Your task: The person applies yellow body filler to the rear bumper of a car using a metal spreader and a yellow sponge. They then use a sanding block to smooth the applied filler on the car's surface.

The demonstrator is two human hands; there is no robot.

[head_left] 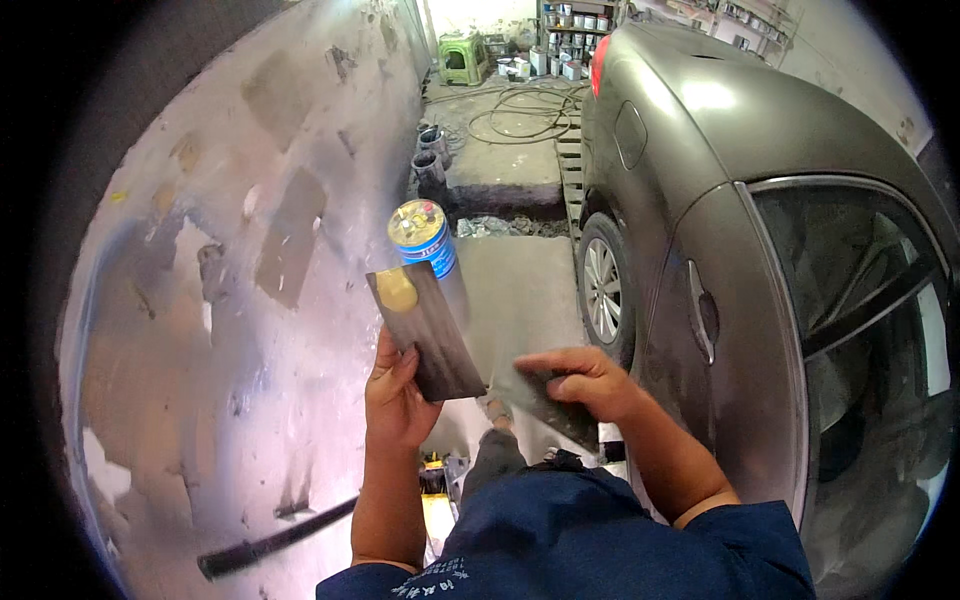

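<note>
My left hand (398,400) grips the lower part of a dark, flat rectangular board (430,345), thumb across its face. A dollop of yellow putty (397,290) sits near the board's upper end. In my right hand (590,382), closed, is a dark flat spreader (560,412), slanting down to the right and slightly blurred; it is apart from the board. Just beyond the board stands a blue can (437,255), its top smeared with yellow and holding a small red item. The board hides part of the can's lower side.
A grey-brown car (740,120) with a spoked wheel (603,280) fills the right. A stained, patched wall (230,330) runs along the left. Farther off are dirty cans (430,165), a coiled hose (520,125), a green stool (462,60) and shelves. A black bar (275,542) lies lower left.
</note>
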